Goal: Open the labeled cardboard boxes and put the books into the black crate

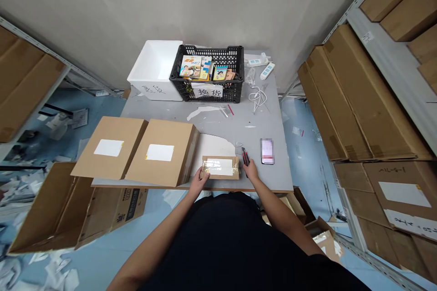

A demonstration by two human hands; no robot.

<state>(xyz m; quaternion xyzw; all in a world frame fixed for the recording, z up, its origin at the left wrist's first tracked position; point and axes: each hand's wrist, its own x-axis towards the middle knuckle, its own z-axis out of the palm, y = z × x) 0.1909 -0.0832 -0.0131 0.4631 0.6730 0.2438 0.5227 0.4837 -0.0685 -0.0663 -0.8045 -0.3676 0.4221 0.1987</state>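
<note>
A small taped cardboard parcel (220, 168) with a white label lies near the front edge of the table. My left hand (198, 183) grips its left end, thumb on top. To the right of the parcel, my right hand (251, 170) is closed around a red and black utility knife (245, 156), its tip pointing away from me. A phone (267, 151) with a lit screen lies further right. Left of the parcel sit two larger cardboard boxes, one box (164, 150) near my left hand and another box (111, 148) beyond it, each with a white label.
At the back of the grey table (273, 118) stand a white foam box (155, 88) and a black crate (235, 93) holding books. Power strips (267, 71) and a white cable (258, 96) lie at back right. Shelves of cartons (358, 109) flank the right side; an open carton (51, 209) is at left.
</note>
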